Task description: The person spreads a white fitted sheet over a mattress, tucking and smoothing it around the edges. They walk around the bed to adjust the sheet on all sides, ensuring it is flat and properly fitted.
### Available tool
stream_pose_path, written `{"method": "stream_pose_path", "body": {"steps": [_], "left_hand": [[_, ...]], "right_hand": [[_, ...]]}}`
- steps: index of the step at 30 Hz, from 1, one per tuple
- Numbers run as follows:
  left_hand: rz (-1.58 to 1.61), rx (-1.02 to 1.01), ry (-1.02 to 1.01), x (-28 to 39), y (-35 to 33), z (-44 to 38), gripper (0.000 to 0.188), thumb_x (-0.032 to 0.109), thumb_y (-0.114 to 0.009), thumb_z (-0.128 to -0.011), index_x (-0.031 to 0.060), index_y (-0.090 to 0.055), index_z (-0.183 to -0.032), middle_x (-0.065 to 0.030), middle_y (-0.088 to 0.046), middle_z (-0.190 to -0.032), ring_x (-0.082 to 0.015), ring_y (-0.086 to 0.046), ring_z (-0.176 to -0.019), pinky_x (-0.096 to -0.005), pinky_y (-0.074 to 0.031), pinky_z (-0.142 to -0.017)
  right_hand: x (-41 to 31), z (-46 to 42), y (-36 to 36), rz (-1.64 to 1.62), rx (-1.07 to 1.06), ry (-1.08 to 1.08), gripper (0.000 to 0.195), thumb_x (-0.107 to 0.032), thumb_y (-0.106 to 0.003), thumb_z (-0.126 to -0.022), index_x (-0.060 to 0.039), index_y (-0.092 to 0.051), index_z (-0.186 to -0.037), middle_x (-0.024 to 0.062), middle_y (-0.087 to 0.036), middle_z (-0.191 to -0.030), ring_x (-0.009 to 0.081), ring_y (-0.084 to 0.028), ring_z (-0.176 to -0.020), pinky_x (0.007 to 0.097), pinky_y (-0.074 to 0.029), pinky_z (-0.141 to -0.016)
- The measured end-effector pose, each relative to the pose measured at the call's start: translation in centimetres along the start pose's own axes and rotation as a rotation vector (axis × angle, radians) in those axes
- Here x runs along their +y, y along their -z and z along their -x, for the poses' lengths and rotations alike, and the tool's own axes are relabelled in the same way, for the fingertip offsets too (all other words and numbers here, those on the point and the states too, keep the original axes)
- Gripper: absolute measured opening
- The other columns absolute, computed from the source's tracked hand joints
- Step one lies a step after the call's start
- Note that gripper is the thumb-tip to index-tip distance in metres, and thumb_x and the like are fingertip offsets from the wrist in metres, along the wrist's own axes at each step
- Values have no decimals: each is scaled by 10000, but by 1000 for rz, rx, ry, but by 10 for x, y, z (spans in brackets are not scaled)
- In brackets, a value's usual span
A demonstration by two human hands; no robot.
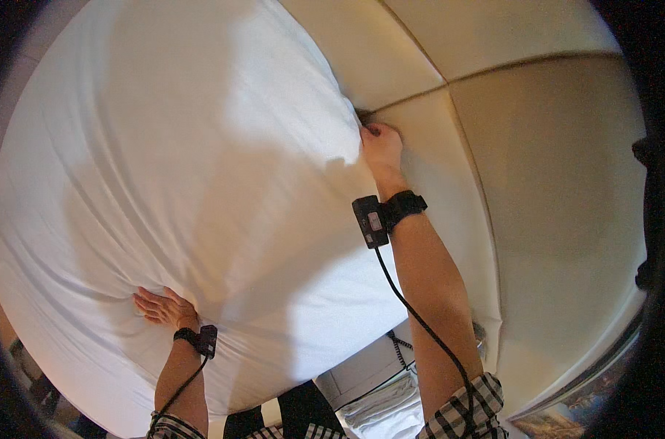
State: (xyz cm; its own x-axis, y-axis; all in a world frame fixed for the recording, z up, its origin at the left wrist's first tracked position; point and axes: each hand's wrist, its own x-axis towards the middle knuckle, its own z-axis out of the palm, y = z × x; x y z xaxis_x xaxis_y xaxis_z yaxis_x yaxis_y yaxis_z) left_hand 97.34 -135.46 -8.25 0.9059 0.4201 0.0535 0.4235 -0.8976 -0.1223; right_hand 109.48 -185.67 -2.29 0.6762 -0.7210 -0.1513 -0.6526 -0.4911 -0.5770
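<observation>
A white sheet [244, 181] covers the mattress in front of me, with long creases running across its left half. My left hand [165, 307] lies palm down on it at the lower left, and folds in the cloth gather around the fingers. At the upper right, my right hand [383, 147] is bent down at the gap between the mattress edge and the padded headboard [442, 148]. Its fingertips are hidden there, so I cannot tell whether they grip the sheet. Each wrist carries a black strapped device with a cable.
Below the mattress edge is a grey bedside cabinet [354, 370] with a black coiled cord [399, 348]. Folded white cloths [384, 409] lie by the cabinet. A colourful picture [563, 417] shows at the lower right rim. My dark-clad legs [307, 409] stand against the bed.
</observation>
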Motion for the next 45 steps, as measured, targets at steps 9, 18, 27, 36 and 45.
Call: {"method": "stream_pose_path", "body": {"steps": [9,18,27,36,45], "left_hand": [[8,-35,24,-2,1,3,638,457,-272,-925,108,-127,-1438,-111,-59,-1503,-281,-57,-1386,-500,-62,-1084],[117,-67,40,7,5,9,647,456,-272,-922,103,-111,-1439,-107,-44,-1505,-272,-41,-1387,-511,-49,-1085],[188,-82,6,1,-9,16,655,429,-307,-917,92,-90,-1434,-135,-47,-1497,-308,-36,-1382,-545,-37,-1074],[175,-132,23,2,2,14,684,352,-364,-879,75,-76,-1434,-160,-48,-1495,-329,-29,-1380,-551,-14,-1068],[216,-85,4,3,-7,19,712,338,-404,-848,57,-105,-1430,-171,-86,-1489,-337,-64,-1377,-545,-22,-1066]], "right_hand": [[-19,-4,-3,502,-69,150,275,-253,-597,-786,-15,-662,-909,198,-647,-881,345,-631,-830,417,-498,-745],[-31,12,-10,159,303,-34,312,-234,-456,-886,30,-605,-955,282,-608,-950,392,-603,-904,441,-482,-759],[-34,12,-2,486,-27,338,288,-199,-428,-909,7,-590,-1027,238,-611,-944,373,-589,-917,432,-474,-790],[-129,-72,-50,407,115,540,288,-179,-537,-833,-26,-619,-1063,186,-650,-876,327,-628,-819,394,-487,-749],[-140,-107,-72,526,163,538,250,-205,-577,-799,-30,-621,-972,194,-646,-877,344,-632,-826,417,-516,-717]]}}
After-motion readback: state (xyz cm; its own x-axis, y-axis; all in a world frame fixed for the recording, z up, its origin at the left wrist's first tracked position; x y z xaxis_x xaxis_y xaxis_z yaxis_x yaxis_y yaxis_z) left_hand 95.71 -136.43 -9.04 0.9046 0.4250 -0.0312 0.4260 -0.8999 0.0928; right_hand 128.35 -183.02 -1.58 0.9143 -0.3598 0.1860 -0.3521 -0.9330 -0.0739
